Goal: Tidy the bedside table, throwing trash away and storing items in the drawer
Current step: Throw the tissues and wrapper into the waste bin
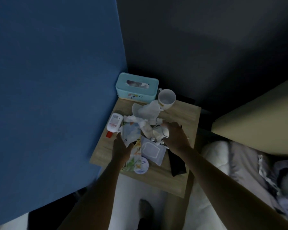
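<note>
1. Clutter is crowding the tabletop (179,117): crumpled tissues (146,110), bottle (115,123), cream tin (140,166), mug (166,98); tidying is seemingly only starting.
2. Left grip (121,146) is pinching a paper wrapper (130,133); right grip (175,136) is curling round a tissue wad (165,131).
3. Drawer is not showing.

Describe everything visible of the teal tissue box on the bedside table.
The tissue box is teal, plastic-looking, with rounded corners, an oval slot on top showing white tissue inside, and a small cartoon print on its front wall. It stands upright at the back left corner of the wooden bedside table, close to the blue wall. A white mug sits just right of it; contact cannot be told. The left hand and right hand are nearer the camera, clear of it.
</note>
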